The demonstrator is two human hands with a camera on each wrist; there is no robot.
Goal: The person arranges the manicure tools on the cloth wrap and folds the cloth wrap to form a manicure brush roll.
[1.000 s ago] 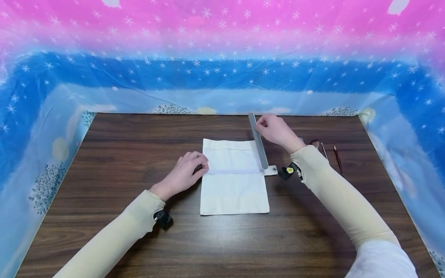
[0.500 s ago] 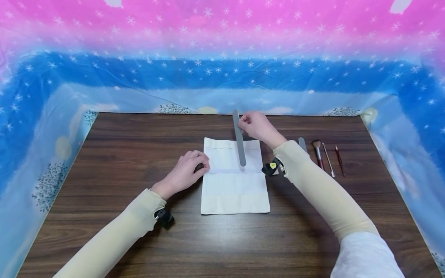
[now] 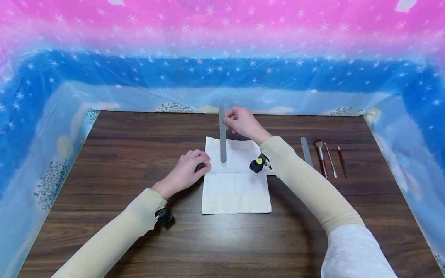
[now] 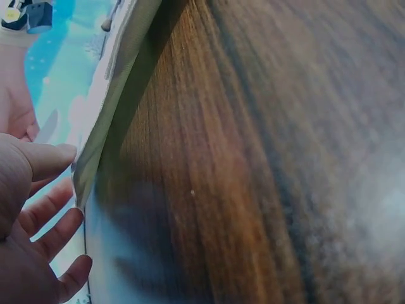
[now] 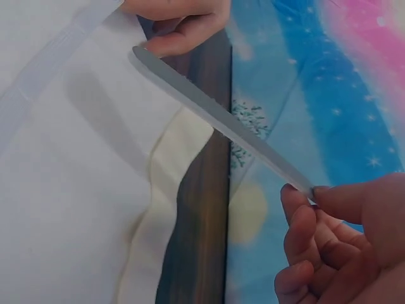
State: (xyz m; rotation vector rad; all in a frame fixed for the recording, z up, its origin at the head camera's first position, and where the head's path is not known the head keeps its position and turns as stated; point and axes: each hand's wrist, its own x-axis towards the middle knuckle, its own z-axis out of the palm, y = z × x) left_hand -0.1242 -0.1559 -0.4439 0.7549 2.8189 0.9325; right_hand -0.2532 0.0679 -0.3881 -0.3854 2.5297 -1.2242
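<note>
A white cloth pouch (image 3: 236,193) lies spread on the table, with a sewn band across its middle and a strap mostly hidden behind the right wrist. My left hand (image 3: 184,172) pinches its left edge, which lifts slightly off the wood in the left wrist view (image 4: 111,107). Between thumb and fingertips, my right hand (image 3: 243,122) holds a long grey nail file (image 3: 223,135) near its far end. The file's lower end hangs over the upper left part of the pouch, and its shadow falls on the cloth in the right wrist view.
On the right of the dark wooden table (image 3: 139,247) lie a second grey nail file (image 3: 306,150), a makeup brush (image 3: 321,158), a slender metal-tipped tool (image 3: 330,160) and a thin dark red stick (image 3: 342,161). A snowflake-printed cloth (image 3: 222,73) stands around the table's back and sides.
My right hand has carried the nail file leftward from the pouch's right edge to its left part, and the file has turned more upright. The left hand keeps its place.
</note>
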